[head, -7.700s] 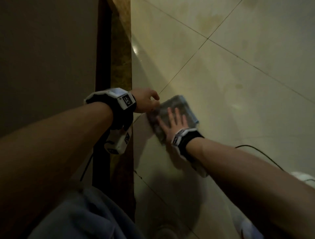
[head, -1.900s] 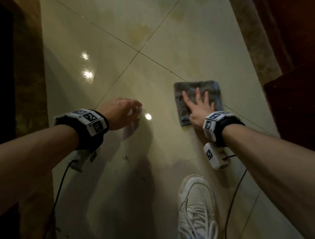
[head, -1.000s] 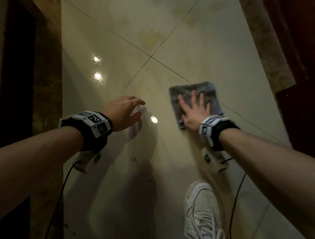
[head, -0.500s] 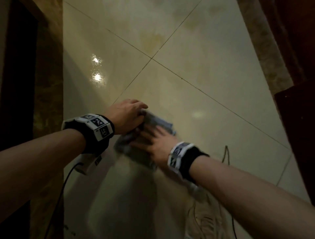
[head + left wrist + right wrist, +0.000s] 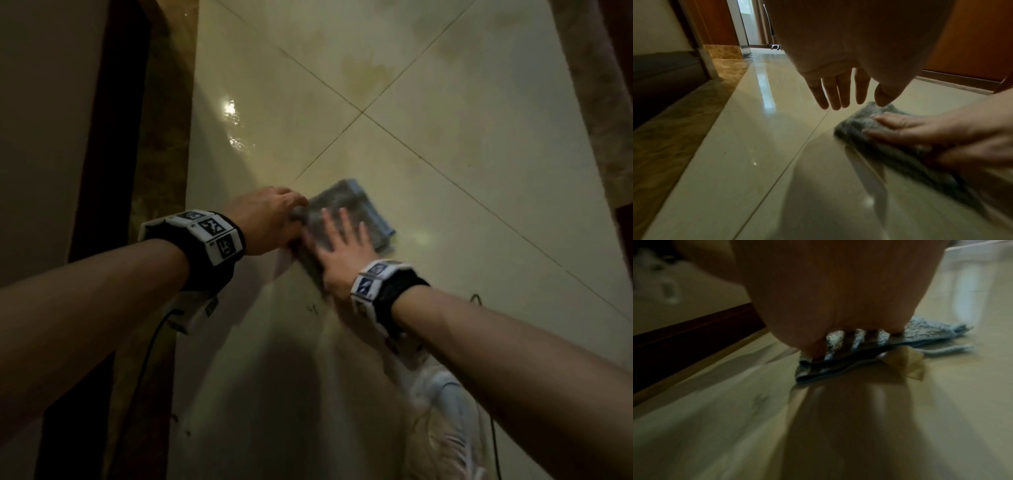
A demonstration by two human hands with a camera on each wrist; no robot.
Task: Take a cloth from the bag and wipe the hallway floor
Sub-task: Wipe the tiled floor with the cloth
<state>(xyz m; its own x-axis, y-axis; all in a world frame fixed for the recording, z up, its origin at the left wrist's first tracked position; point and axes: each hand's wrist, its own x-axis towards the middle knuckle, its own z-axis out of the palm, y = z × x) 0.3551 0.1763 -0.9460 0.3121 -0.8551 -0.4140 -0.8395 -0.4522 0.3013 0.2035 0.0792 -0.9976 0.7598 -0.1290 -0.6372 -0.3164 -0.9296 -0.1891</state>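
Currently one cloth (image 5: 346, 212) at frame centre: my right hand (image 5: 342, 253) presses it flat-fingered on the floor (image 5: 445, 171); left hand (image 5: 267, 219) relaxed, empty.

A right hand (image 5: 344, 253) presses flat on a folded grey cloth (image 5: 356, 214) on glossy cream floor tiles (image 5: 445, 144). At nine o'clock, the left hand (image 5: 265, 221) touches the cloth's edge.

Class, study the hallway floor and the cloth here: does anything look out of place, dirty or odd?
Yes. Yellowish blotches stain the floor tiles beyond the cloth, near the grout cross. Small dark specks lie nearer the person, by the left border. The cloth itself lies folded flat under the right hand; nothing looks spilled or broken.
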